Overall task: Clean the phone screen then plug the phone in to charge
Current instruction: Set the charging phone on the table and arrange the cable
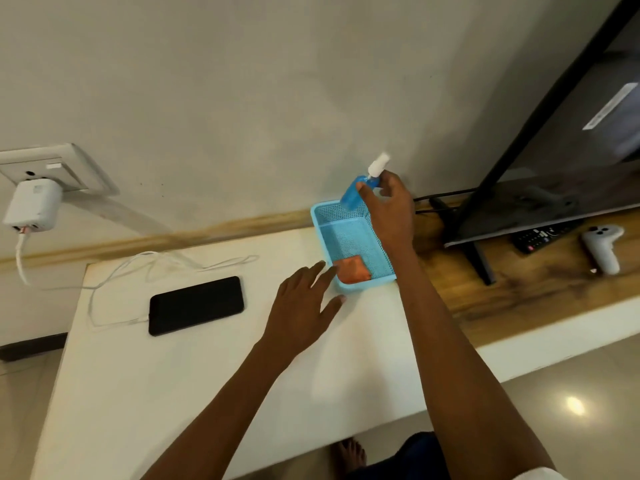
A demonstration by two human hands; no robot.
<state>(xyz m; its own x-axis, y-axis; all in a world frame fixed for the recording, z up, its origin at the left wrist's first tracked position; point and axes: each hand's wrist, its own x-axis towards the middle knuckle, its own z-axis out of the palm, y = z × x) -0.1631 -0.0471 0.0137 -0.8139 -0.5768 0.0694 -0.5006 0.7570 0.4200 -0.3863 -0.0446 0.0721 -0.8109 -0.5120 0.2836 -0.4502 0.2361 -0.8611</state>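
Blue spray bottle [356,192] gripped in a person's right hand [389,206] above the far end of a blue basket [349,233] holding an orange cloth [353,270]; the left hand [304,306], fingers spread, hovers beside it. The phone [196,305] lies face up on the white table [207,375], cable [114,282] attached.

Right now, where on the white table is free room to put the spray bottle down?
Free: the wide near part, between the phone and the table's front edge, under the left hand. Crowded: the far edge, with charger cable and blue basket.
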